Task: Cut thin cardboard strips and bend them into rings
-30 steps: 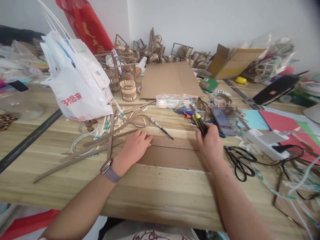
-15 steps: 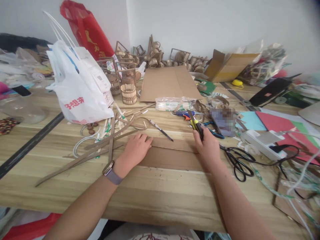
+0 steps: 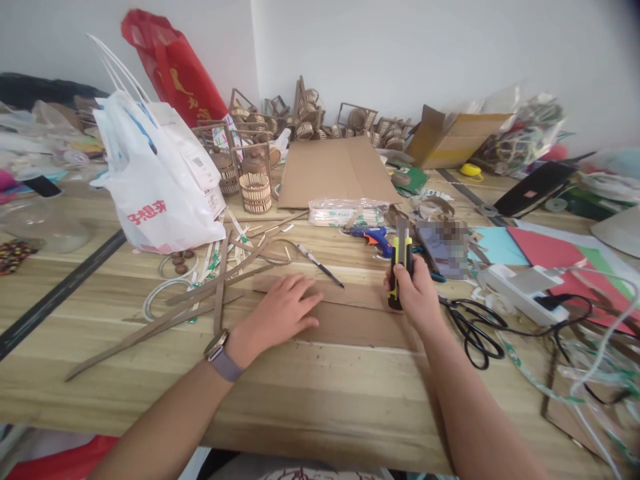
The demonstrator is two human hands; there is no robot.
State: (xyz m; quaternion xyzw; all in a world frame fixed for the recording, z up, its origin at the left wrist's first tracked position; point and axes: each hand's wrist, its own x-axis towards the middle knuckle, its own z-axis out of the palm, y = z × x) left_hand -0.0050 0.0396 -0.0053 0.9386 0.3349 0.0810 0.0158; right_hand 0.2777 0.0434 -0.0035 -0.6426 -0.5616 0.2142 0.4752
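My right hand (image 3: 420, 293) is wrapped round a yellow-and-black utility knife (image 3: 401, 257), its blade pointing up and away from me. Below that hand lies the right end of a brown cardboard strip (image 3: 360, 325). A second, narrower cardboard strip (image 3: 345, 293) runs along its far edge. My left hand (image 3: 280, 308), with a watch on the wrist, rests on the left part of the strips with fingers spread. Just beyond them lies a pen (image 3: 320, 265). A blue hot glue gun (image 3: 373, 237) is past the knife.
Black-handled scissors (image 3: 473, 323) and a white power strip (image 3: 523, 293) lie to the right. Thin brown strips (image 3: 165, 327) spread out at left, near a white plastic bag (image 3: 155, 180). A large cardboard sheet (image 3: 335, 170) and small bamboo baskets (image 3: 256, 193) stand farther back.
My right hand has turned the knife more upright, so its yellow-and-black handle shows fully. The fingers of my left hand have spread wider over the cardboard.
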